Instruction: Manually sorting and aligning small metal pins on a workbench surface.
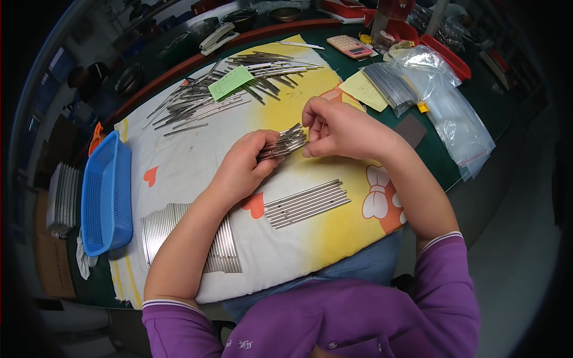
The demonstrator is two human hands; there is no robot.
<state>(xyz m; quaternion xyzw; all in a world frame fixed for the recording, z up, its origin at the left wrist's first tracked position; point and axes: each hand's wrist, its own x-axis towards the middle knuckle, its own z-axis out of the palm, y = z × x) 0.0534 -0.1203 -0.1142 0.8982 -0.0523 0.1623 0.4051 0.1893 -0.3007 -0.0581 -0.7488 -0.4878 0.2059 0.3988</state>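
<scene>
A bundle of thin metal rods is gripped in my left hand, its ends fanned unevenly toward the right. Close beside those ends is my right hand, fingers curled and the thumb apart from the index finger. I see nothing held in it; whether its fingertips touch the rods is unclear. Below the hands, a neat row of shiny rods lies on the padded cloth. A larger row of silver rods lies at the left, partly hidden under my left forearm. A loose heap of rods spreads across the far side.
A green paper note lies on the heap. At the left stands a blue plastic basket. Far right are bagged rods, clear plastic bags, a pink calculator and a red tray. A white stapler sits at the back.
</scene>
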